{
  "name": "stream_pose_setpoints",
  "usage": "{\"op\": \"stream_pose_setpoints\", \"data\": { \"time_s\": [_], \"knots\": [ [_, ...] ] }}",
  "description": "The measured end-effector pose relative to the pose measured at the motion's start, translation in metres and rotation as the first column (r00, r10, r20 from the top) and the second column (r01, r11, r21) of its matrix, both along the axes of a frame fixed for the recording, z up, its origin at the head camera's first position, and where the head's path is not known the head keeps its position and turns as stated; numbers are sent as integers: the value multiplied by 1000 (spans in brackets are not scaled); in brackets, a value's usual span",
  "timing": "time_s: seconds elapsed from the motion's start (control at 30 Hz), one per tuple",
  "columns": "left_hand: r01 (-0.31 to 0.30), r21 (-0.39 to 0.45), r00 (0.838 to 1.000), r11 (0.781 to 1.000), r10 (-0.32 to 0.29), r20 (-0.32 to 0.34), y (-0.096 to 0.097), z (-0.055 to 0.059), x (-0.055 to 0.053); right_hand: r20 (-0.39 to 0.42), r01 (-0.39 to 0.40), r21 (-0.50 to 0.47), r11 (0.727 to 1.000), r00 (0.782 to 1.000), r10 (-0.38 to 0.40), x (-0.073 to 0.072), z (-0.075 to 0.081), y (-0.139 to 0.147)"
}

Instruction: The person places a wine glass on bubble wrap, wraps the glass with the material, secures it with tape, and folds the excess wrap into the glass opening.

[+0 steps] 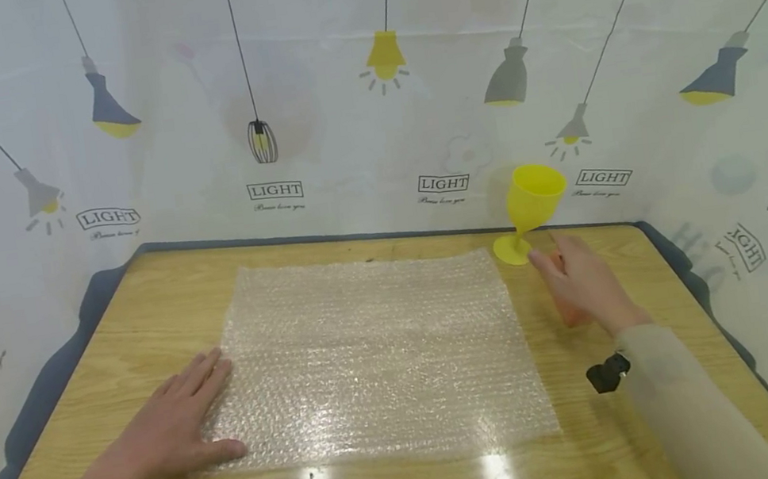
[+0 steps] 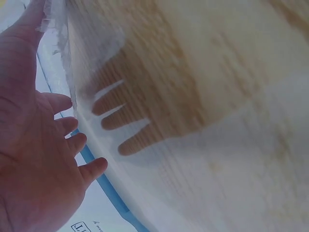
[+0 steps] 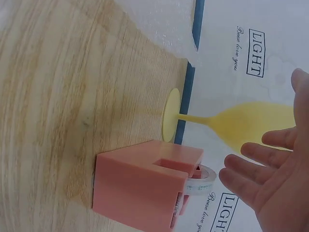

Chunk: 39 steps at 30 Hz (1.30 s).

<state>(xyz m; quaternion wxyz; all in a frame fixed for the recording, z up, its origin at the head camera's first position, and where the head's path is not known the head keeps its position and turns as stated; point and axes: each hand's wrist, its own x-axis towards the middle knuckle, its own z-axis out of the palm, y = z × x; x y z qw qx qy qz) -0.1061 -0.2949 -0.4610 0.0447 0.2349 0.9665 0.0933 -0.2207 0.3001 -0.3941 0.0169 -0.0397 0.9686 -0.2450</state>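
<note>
A sheet of clear bubble wrap point(image 1: 376, 352) is spread flat on the wooden table. My left hand point(image 1: 173, 425) is at its left edge, fingers extended and thumb apart; the left wrist view shows the bare palm point(image 2: 43, 159), and contact with the sheet is hard to make out. On the right, my right hand point(image 1: 591, 286) is over a pink tape dispenser point(image 3: 137, 188) with a roll of clear tape point(image 3: 202, 182). Its fingers point(image 3: 251, 171) are loosely extended, holding nothing. A yellow plastic goblet point(image 1: 533, 197) stands upright just beyond, at the wrap's far right corner.
The wooden table point(image 1: 168, 298) has a dark edge point(image 1: 298, 240) along its back. A white backdrop point(image 1: 340, 117) printed with hanging lamps and "LIGHT" lettering rises behind and at both sides. Bright reflections lie on the front of the tabletop.
</note>
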Motion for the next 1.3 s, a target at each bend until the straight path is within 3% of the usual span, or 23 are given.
{"op": "stream_pose_setpoints", "data": {
  "time_s": [0.23,0.47,0.7,0.93,1.17,1.3],
  "knots": [
    [-12,-1,1000,1000,12,18,1,-1,0,10,22,-39,999,1000,-22,-12,-1,5],
    [-34,-8,998,999,34,49,4,1,0,48,50,-139,989,998,-44,-19,0,8],
    [-54,-7,996,999,54,74,7,4,0,14,96,-237,967,995,-96,-26,-1,7],
    [-59,-11,995,998,59,78,10,6,-1,-70,131,-305,943,985,-160,-36,-1,3],
    [-62,-10,995,998,63,79,10,6,-1,-53,212,-382,900,967,-250,-50,5,-5],
    [-62,-8,994,998,63,84,9,6,-1,-82,231,-372,899,956,-280,-58,10,-12]
  ]
}}
